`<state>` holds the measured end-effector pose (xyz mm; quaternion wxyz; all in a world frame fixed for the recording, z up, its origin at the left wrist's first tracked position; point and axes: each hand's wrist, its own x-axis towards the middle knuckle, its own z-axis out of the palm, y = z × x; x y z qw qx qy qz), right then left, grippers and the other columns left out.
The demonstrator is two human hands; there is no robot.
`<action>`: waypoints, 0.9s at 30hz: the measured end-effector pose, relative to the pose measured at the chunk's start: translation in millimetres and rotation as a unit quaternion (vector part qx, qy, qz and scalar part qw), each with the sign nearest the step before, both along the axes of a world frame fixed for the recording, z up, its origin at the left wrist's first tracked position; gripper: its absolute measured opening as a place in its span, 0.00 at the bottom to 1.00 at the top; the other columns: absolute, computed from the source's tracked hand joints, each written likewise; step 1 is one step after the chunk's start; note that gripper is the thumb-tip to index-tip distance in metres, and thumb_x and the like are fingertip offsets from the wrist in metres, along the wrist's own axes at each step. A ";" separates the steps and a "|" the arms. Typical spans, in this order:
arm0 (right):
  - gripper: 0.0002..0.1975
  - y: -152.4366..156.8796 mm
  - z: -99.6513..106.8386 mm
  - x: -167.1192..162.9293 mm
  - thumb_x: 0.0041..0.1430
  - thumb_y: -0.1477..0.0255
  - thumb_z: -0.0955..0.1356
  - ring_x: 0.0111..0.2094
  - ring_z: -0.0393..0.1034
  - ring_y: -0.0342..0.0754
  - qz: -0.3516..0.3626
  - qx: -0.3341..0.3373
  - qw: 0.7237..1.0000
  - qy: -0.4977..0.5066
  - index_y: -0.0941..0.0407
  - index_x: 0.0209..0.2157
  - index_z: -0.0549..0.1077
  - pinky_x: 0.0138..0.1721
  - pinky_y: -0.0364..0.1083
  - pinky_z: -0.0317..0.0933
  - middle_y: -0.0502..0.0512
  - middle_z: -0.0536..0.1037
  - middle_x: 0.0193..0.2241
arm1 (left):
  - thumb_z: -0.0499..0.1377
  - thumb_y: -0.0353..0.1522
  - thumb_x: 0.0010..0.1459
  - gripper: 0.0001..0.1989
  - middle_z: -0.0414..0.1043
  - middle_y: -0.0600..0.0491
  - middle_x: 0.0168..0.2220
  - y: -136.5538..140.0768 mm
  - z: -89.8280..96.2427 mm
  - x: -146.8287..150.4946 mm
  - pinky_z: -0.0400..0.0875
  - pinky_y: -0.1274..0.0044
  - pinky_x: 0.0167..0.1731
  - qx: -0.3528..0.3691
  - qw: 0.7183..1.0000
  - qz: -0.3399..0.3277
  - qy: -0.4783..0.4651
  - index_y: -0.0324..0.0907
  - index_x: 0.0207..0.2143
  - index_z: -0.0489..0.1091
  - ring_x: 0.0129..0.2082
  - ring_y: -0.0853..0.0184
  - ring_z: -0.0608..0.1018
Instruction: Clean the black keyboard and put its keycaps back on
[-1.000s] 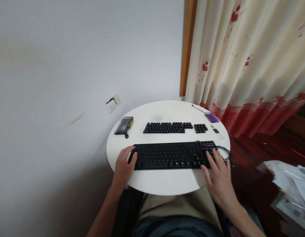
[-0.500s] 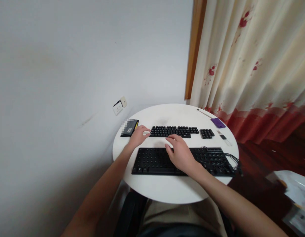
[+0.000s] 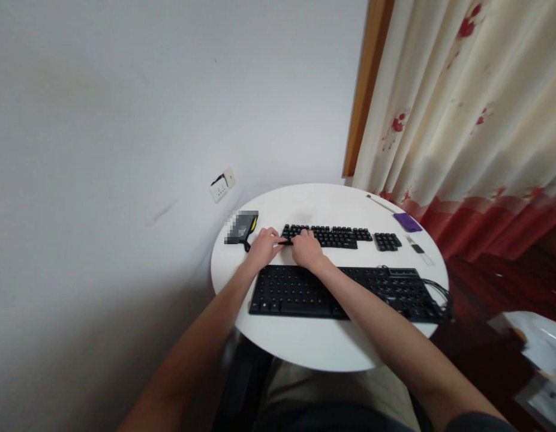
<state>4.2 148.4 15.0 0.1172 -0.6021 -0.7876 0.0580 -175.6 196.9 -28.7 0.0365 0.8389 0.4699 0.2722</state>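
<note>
My left hand (image 3: 263,248) is closed, thumb and fingertips at one end of a small long black keycap (image 3: 285,243). At its other end are the curled fingers of my right hand (image 3: 307,248), partly hidden behind the hand itself. Both hands are at the left end of rows of loose black keycaps (image 3: 338,237) laid out on the white round table (image 3: 331,348). Closer to me lies a black keyboard (image 3: 300,291) with most of its keys bare; a few caps remain along its front row. My right forearm crosses above it.
A smaller block of keycaps (image 3: 387,242) sits right of the rows. Farther right are a purple cloth (image 3: 407,222), a thin brush (image 3: 380,203) and a wire keycap puller (image 3: 417,248). A dark pouch (image 3: 242,227) stands at left, near the wall. The keyboard's cable (image 3: 437,291) bunches at right.
My right hand has moved left and away from me, from over the keyboard to the keycap rows beside my left hand. Both hands now meet at a black keycap. The view has shifted slightly.
</note>
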 end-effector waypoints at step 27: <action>0.12 4.0 -12.8 -10.7 0.65 0.76 0.65 0.48 0.70 0.53 0.134 0.045 0.990 -0.007 0.58 0.40 0.81 0.48 0.47 0.58 0.63 0.80 0.42 | 0.62 0.33 0.54 0.06 0.80 0.50 0.33 -4.4 -6.8 -26.6 0.73 0.71 0.41 -0.064 0.994 0.026 -0.090 0.42 0.33 0.78 0.35 0.61 0.79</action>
